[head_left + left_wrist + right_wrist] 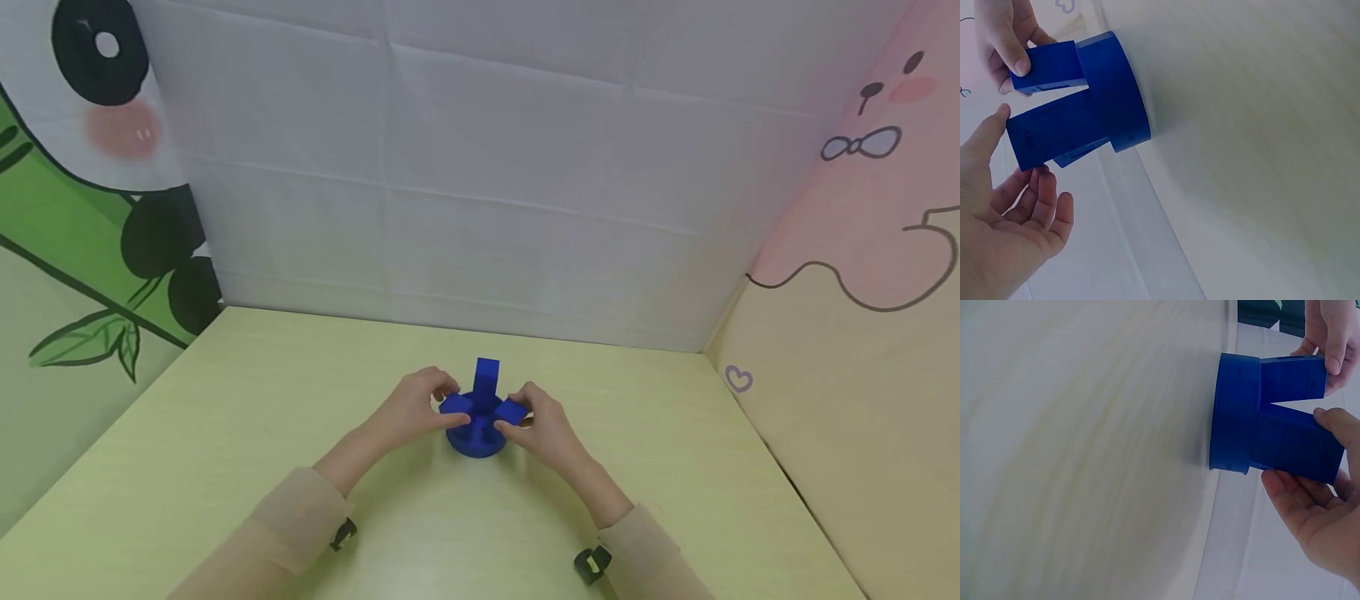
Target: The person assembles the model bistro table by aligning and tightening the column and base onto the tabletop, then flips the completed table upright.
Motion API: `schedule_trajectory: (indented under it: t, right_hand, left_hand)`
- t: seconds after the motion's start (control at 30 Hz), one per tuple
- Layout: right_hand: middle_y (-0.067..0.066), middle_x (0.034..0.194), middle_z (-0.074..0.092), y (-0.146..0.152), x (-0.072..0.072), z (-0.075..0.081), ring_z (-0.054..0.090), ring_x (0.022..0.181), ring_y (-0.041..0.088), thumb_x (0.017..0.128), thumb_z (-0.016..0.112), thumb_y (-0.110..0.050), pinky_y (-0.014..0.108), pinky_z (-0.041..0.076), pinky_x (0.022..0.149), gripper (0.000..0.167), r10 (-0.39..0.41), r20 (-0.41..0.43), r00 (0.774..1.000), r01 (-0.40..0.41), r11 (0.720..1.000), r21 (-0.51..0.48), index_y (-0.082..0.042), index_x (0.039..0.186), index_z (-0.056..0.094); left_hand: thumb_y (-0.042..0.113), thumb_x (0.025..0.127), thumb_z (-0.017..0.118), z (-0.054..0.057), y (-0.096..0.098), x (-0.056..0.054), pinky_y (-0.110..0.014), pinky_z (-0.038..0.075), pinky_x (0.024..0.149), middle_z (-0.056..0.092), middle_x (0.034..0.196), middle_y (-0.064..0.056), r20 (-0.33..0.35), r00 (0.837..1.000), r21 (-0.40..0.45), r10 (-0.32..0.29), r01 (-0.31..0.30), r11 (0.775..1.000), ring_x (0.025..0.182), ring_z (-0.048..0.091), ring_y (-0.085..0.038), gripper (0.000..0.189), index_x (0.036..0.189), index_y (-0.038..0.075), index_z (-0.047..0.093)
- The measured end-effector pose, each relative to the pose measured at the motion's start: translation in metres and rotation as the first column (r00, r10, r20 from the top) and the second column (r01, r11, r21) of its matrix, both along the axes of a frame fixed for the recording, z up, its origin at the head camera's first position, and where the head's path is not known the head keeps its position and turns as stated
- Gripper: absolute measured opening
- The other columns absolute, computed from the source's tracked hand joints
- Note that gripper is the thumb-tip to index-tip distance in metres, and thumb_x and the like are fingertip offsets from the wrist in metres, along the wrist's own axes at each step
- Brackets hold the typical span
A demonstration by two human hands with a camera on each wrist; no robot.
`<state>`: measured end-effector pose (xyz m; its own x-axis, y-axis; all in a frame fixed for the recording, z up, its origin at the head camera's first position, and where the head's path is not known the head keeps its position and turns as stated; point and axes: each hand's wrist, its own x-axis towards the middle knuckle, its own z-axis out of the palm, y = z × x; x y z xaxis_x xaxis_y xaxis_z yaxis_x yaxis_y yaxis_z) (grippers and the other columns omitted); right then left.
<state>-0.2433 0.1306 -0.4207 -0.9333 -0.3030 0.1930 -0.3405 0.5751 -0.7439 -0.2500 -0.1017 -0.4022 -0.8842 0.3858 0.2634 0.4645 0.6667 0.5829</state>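
Observation:
A round blue base [477,447] sits on the table, with three rectangular blue blocks rising out of it and leaning outward. My left hand [417,406] pinches the top of the left blue block [455,404] between thumb and fingers. On the opposite side, my right hand [549,427] grips the right blue block [512,412] the same way. Between them, the rear blue block [487,377] stands untouched. In the right wrist view the right block [1300,444] shows its lower end inside the base's rim [1235,412], so that end is hidden.
The pale yellow table [315,358] extends around the base and both forearms. A white cloth wall [480,217] closes off its far side. Printed panels with cartoon figures stand at the left [90,275] and right [862,375].

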Motion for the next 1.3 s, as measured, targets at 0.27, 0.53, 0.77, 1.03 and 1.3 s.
schedule_trajectory:
  t: [0.27, 0.53, 0.77, 1.03, 1.3]
  right_hand:
    - [0.010, 0.100, 0.064, 0.000, -0.001, 0.000, 0.063, 0.086, 0.017, 0.080, 0.076, -0.015, 0.024, 0.055, 0.071, 0.033, -0.005, -0.006, 1.000, 0.005, 1.000, -0.002, -0.004, 0.103, 0.055]
    - [0.009, 0.100, 0.064, 0.000, -0.001, -0.001, 0.062, 0.086, 0.016, 0.080, 0.076, -0.018, 0.025, 0.055, 0.072, 0.034, -0.003, -0.005, 1.000, 0.003, 1.000, 0.006, -0.005, 0.103, 0.054]
    - [0.010, 0.100, 0.064, 0.000, -0.001, 0.000, 0.062, 0.087, 0.017, 0.080, 0.076, -0.015, 0.026, 0.055, 0.073, 0.033, 0.008, -0.012, 1.000, -0.008, 1.000, -0.001, -0.005, 0.102, 0.054]
    - [0.011, 0.101, 0.064, 0.000, -0.002, 0.000, 0.063, 0.087, 0.018, 0.080, 0.077, -0.016, 0.025, 0.055, 0.072, 0.033, 0.023, -0.031, 0.999, -0.023, 1.000, 0.006, -0.004, 0.102, 0.054]
    - [0.010, 0.098, 0.065, 0.000, -0.001, 0.000, 0.063, 0.085, 0.016, 0.079, 0.077, -0.016, 0.024, 0.055, 0.071, 0.033, 0.015, -0.040, 0.999, -0.015, 1.000, 0.012, -0.004, 0.101, 0.055]
  left_hand:
    - [0.029, 0.080, 0.076, 0.003, -0.009, -0.007, -0.037, 0.052, 0.082, 0.064, 0.101, -0.002, 0.001, 0.994, -0.037, -0.108, 0.108, 0.994, 0.091, 0.060, -0.017, 0.042, 0.111, 0.004, 0.066]
    - [0.021, 0.083, 0.074, 0.000, -0.016, -0.012, -0.041, 0.053, 0.083, 0.066, 0.111, -0.008, -0.047, 0.980, -0.064, -0.192, 0.189, 0.980, 0.097, 0.062, -0.021, 0.037, 0.114, 0.003, 0.065]
    - [0.016, 0.083, 0.073, 0.001, -0.017, -0.013, -0.043, 0.050, 0.089, 0.067, 0.113, -0.010, -0.023, 0.977, -0.042, -0.214, 0.213, 0.976, 0.100, 0.062, -0.022, 0.040, 0.119, 0.001, 0.062]
    - [0.013, 0.082, 0.073, 0.001, -0.015, -0.011, -0.043, 0.049, 0.092, 0.064, 0.117, -0.012, -0.005, 0.981, -0.038, -0.194, 0.194, 0.980, 0.104, 0.061, -0.024, 0.046, 0.124, 0.000, 0.058]
    - [0.019, 0.079, 0.076, -0.012, -0.007, -0.010, -0.038, 0.051, 0.087, 0.062, 0.119, -0.010, -0.006, 0.993, -0.049, -0.121, 0.120, 0.992, 0.103, 0.060, -0.023, 0.050, 0.122, 0.003, 0.057]
